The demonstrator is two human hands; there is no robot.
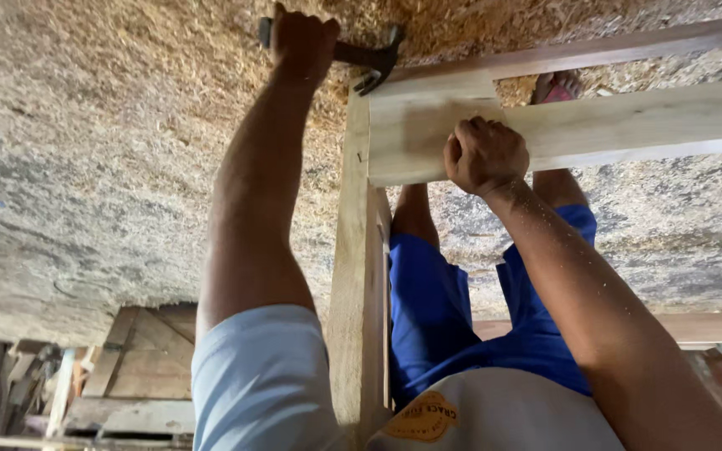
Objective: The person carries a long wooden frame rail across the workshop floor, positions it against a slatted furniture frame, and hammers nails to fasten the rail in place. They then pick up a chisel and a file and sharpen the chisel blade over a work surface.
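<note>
1. Left hand [302, 38]: fingers clamped round claw hammer [361, 57] handle, head at frame corner.
2. Right hand [485, 154]: fingers curled shut, fist pressed on pale cross board [628, 125]; poss. holding a nail, can't tell.
3. Upright frame post [357, 276] btwn arms.
4. Sawdust-covered floor [127, 125] around.

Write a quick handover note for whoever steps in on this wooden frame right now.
Left hand grips the hammer, its head by the frame's corner.
Right hand is a fist pressing the plank near its end.
The plank lies across the post.
Done: pieces set together.
Left: check the joint; nails can't be made out.
</note>
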